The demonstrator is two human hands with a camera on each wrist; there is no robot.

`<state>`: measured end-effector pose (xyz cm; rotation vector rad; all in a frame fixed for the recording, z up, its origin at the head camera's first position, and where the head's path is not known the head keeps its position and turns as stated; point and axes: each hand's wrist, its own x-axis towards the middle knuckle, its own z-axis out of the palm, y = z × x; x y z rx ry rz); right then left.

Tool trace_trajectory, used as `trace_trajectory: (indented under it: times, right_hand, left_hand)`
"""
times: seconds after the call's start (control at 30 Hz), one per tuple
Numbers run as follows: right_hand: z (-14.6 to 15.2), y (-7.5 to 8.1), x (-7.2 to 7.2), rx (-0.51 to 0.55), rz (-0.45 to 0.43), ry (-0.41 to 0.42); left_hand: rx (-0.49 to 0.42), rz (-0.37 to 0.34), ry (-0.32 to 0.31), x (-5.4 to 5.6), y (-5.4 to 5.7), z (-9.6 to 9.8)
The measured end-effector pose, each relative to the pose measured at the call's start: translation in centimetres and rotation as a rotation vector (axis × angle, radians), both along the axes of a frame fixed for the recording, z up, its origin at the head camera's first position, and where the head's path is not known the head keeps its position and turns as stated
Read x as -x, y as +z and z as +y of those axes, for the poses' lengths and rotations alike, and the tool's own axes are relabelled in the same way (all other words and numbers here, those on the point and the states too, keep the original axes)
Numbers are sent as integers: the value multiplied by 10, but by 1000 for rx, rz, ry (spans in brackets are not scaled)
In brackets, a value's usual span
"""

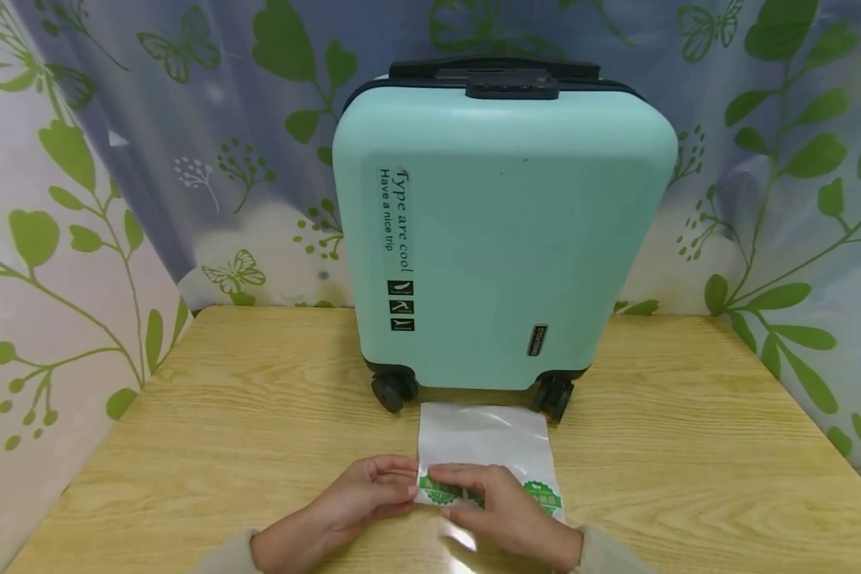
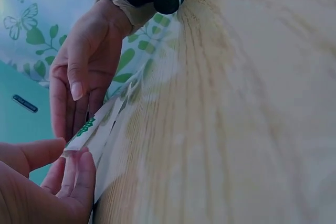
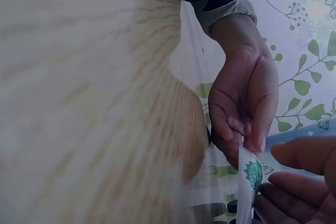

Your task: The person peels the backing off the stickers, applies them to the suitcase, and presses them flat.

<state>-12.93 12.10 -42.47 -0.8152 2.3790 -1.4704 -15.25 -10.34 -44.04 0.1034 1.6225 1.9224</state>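
- Fingers of the left hand (image 1: 354,502) pinch the packet (image 1: 484,438) at its near-left edge.
- Packet lies on the worktop (image 1: 258,399) before the suitcase (image 1: 488,239); handling its edge seems the present step.
- Right hand (image 1: 501,510), fingers loosely straight, touches the packet; next move probably calls for a steady left pinch.

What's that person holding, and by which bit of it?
A white sheet with green print: the left hand pinches its left edge; the right hand touches its printed end.
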Motion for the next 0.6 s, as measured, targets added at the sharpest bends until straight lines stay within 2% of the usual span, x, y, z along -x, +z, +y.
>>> trace_trajectory:
  times: [0.13, 0.3, 0.47, 0.6]
  right_hand:
    - [0, -1, 0, -7, 8, -24]
    - [-1, -1, -2, 0, 15, -35]
    - [-2, -1, -2, 15, 31, -47]
    - [-4, 0, -1, 22, 37, -62]
  left_hand:
    - [12, 24, -11, -1, 2, 0]
    - [9, 54, 13, -2, 1, 3]
    - [44, 83, 11, -2, 2, 3]
    - [87, 134, -3, -1, 2, 2]
